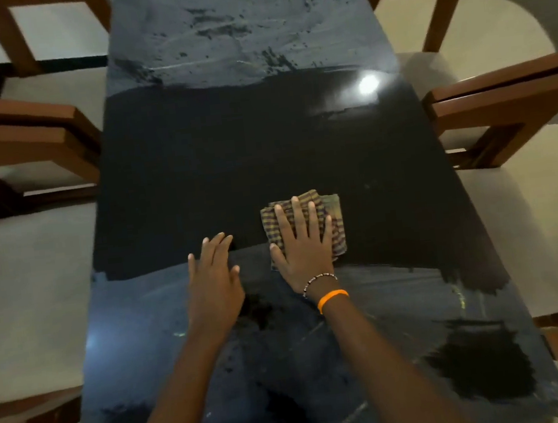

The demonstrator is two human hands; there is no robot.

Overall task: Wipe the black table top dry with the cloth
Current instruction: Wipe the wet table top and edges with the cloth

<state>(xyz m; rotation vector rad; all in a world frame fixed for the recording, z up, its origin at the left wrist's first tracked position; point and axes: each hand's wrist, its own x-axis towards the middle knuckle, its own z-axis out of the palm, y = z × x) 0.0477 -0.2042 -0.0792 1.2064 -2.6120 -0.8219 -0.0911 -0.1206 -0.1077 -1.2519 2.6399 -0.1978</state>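
The long black table top (218, 169) runs away from me, glossy, with pale smeared film at the far end and near me, and a plain dark band across the middle. A folded striped cloth (334, 214), brown and blue, lies flat right of centre. My right hand (303, 239) presses on it with fingers spread straight; beaded and orange bands circle that wrist. My left hand (213, 273) rests flat on the bare table just left of the cloth, fingers straight, holding nothing.
Wooden chairs with pale seats stand close along both long sides: one armrest (22, 141) at the left, another armrest (500, 98) at the right. A bright lamp reflection (368, 83) glares on the table's right half. Dark blotches mark the film near me.
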